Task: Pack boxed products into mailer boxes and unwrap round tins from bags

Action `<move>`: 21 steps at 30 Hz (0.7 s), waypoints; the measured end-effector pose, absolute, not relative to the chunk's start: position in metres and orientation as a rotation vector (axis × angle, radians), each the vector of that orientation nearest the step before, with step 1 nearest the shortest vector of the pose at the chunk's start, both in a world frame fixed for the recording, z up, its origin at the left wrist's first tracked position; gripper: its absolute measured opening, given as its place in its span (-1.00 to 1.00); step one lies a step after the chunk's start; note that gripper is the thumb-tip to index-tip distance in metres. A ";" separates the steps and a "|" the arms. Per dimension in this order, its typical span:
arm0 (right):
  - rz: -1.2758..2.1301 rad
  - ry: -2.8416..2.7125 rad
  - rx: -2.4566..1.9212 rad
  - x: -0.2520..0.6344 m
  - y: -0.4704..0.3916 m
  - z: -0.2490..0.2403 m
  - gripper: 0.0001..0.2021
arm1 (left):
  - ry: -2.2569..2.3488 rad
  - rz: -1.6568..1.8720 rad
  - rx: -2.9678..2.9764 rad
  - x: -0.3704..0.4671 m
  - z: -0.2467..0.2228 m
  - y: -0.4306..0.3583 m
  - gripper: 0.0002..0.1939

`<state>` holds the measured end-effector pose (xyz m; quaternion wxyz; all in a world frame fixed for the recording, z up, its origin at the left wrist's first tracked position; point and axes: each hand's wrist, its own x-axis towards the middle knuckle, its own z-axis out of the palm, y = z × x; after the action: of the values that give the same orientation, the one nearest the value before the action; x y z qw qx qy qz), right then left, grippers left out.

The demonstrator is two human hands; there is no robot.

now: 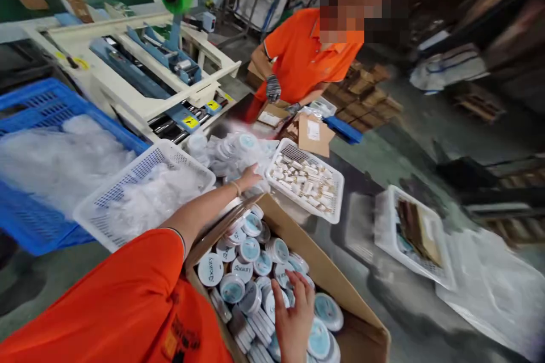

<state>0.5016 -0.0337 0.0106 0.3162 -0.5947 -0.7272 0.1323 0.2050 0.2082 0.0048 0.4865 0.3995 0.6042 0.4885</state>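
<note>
My left hand reaches out to a pile of round containers in clear plastic bags. It touches the pile's near right side, and blur and plastic hide most of its fingers, so I cannot tell whether they grip. Low in the view, my right hand is inside a cardboard box, its fingers apart and slightly bent, with nothing visible in them. Just under its fingertips lie many flat round containers with white and pale blue lids, some lettered "beauty". Several stand on edge in stacks.
A white basket of small white-and-gold pieces stands beyond the box. Left are a white basket and a blue crate, both holding clear plastic. A co-worker in orange handles cardboard across the table. Another white basket sits right.
</note>
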 end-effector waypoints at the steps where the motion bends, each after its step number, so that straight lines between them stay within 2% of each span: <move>1: 0.355 -1.925 -1.554 0.502 -0.031 0.010 -0.52 | 1.501 1.201 0.995 0.194 0.003 0.199 -0.59; 4: 0.350 -1.907 -1.532 0.493 -0.025 0.010 -0.48 | 1.641 1.210 1.135 0.147 -0.001 0.154 -0.57; 9: 0.413 -1.946 -1.448 0.465 -0.022 0.017 -0.48 | 1.976 1.142 1.059 0.046 -0.006 0.070 -0.80; 15: 0.535 -2.008 -1.369 0.439 -0.028 0.030 -0.52 | 1.774 1.156 1.035 0.000 0.007 0.041 -0.66; 21: 0.920 -1.905 -1.273 0.408 -0.026 0.041 -0.59 | 1.536 1.316 0.989 0.013 0.052 0.033 -0.80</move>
<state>0.4080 -0.0265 0.0411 0.3302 -0.4866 -0.7283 0.3519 0.0128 0.0333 0.0523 0.4302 0.3965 0.6158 0.5277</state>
